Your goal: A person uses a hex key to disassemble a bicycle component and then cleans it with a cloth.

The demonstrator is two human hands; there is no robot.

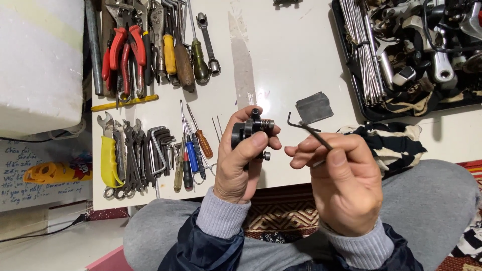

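Left hand (240,160): closed around a small black metal part (252,131), thumb pressed on its front face, fingers wrapped behind. Part held up just above the near edge of the white desk (281,55), a short way left of the right hand. Ribbed barrel and small bolt heads visible at top and lower side.

Right hand (341,180): pinched shut on a black hex key (307,129), thumb and forefinger on the long arm, bent short end pointing up and left toward the part, not touching it.

Handling, as a judgement: part rigid, dense for its size, likely greasy; best gripped across the flat body, clear of the barrel and bolts. Hex key light, stiff, thin, prone to rolling between fingertips; firmest hold near the bend.

Beyond the right hand: a grey rag piece (314,107) and a striped cloth (396,143). Further right: a black tray (346,65) of metal parts. Left of the left hand: screwdrivers (193,150), wrenches (128,155), red-handled pliers (125,52).
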